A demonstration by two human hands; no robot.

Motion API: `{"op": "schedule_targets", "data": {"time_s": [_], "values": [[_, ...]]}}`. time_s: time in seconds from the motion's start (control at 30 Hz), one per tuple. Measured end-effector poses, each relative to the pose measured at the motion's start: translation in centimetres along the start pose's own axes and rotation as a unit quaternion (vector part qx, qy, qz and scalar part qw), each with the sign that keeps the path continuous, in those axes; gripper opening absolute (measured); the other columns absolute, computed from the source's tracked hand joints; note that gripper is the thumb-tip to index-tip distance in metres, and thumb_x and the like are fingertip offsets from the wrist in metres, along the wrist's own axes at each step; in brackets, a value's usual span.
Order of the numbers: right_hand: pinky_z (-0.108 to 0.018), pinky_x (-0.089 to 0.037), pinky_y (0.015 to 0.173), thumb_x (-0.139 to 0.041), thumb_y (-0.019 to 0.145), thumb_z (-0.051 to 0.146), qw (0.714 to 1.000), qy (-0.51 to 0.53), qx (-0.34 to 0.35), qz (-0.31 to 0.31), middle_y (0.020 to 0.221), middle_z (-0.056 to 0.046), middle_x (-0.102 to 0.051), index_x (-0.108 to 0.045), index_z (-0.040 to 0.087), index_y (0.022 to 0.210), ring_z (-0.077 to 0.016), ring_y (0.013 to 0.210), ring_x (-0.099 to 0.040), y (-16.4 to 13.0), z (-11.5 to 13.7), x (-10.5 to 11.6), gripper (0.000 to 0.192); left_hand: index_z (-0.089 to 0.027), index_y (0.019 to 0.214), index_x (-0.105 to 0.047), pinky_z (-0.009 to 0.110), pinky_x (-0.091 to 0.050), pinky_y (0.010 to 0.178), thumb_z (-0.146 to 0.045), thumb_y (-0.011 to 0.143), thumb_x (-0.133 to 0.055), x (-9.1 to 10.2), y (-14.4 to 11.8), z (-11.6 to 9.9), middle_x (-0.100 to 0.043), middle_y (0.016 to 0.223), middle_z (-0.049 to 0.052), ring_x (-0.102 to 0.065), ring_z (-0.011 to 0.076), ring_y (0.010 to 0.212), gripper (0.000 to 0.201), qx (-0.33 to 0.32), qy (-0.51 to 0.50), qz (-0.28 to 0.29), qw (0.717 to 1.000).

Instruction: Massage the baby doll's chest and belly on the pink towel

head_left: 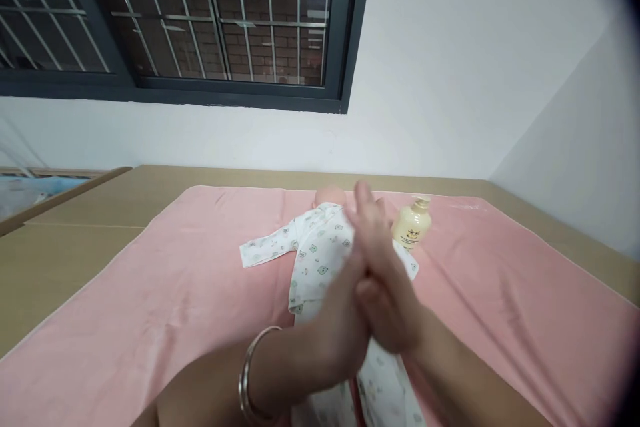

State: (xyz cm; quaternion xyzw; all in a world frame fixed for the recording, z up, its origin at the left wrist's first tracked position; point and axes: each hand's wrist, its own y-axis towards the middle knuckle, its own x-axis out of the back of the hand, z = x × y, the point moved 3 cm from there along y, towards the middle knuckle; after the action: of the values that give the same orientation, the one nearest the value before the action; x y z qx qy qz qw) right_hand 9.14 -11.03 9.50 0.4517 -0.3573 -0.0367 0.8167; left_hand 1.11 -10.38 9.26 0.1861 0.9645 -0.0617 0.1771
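Pink blanket point(165, 293) spread wide over the tan surface point(65, 260), filling most of the lower view. Taken as the landmark from here on. Behind the blanket's far edge, white wall, with a dark-framed barred window point(200, 20) up high to the left.

Lying along the blanket's middle, head toward the far edge: baby doll point(320, 250) in a white printed garment, one sleeve flung out flat to the left on the pink. Head only just visible past the fingers.

Above the doll, over the blanket's centre, both hands pressed together palm to palm. Left hand point(345, 317) coming up from the near edge, fingers straight and closed side by side, flat against the other palm. Right hand point(380, 280) laid over it, fingers stretched long and together, tips pointing toward the far edge. Nothing gripped between the palms as far as can be told. Slight blur on both.

Silver bangle point(249, 373) on the left wrist, near the blanket's front edge.

Smallest: cream lotion bottle point(411, 225), just right of the doll's shoulder, near the blanket's far edge, close behind the right fingertips, apart from them.
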Motion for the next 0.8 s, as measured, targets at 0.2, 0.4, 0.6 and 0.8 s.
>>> {"op": "schedule_targets", "data": {"time_s": [0.2,0.4,0.6,0.8], "values": [[-0.058,-0.009,0.117,-0.015,0.100,0.047,0.993,-0.008,-0.111,-0.046,0.160,0.006,-0.006,-0.017,0.035,0.151,-0.0268,0.146,-0.002,0.8,-3.6,-0.1,0.053,-0.024,0.133,-0.054,0.037,-0.020,0.119,-0.047,0.096,-0.035,-1.1,0.1,1.8,-0.053,0.141,0.001,-0.028,0.0203,0.143,0.048,0.060,-0.125,0.112,0.984],[-0.048,-0.016,0.119,-0.031,0.100,0.043,0.984,0.134,-0.089,0.079,0.160,-0.003,0.001,0.002,0.023,0.153,-0.0243,0.146,-0.002,-0.8,0.8,-4.0,0.067,-0.026,0.132,-0.053,0.032,-0.020,0.118,-0.049,0.094,-0.045,3.6,4.6,-1.3,-0.046,0.147,0.002,-0.032,0.0207,0.141,0.045,-0.125,-0.140,-0.029,0.982],[-0.043,-0.031,0.113,-0.035,0.098,0.030,0.972,0.138,-0.180,0.055,0.145,-0.005,-0.046,-0.043,0.025,0.143,-0.0211,0.137,-0.038,-0.1,-5.1,-6.7,0.046,-0.016,0.117,-0.060,0.035,-0.035,0.107,-0.039,0.094,-0.046,8.7,12.1,0.5,-0.064,0.124,0.012,-0.054,0.0230,0.123,0.036,-0.251,0.026,-0.127,0.959],[-0.049,-0.008,0.118,-0.048,0.087,0.017,0.973,-0.026,-0.093,0.211,0.146,-0.003,-0.045,-0.048,0.027,0.139,-0.0218,0.142,-0.027,-0.2,-12.7,-10.4,0.053,-0.014,0.116,-0.062,0.045,-0.017,0.117,-0.036,0.096,-0.036,11.3,16.8,7.0,-0.059,0.132,0.014,-0.043,0.0247,0.133,0.040,-0.258,0.401,-0.125,0.870]]}}
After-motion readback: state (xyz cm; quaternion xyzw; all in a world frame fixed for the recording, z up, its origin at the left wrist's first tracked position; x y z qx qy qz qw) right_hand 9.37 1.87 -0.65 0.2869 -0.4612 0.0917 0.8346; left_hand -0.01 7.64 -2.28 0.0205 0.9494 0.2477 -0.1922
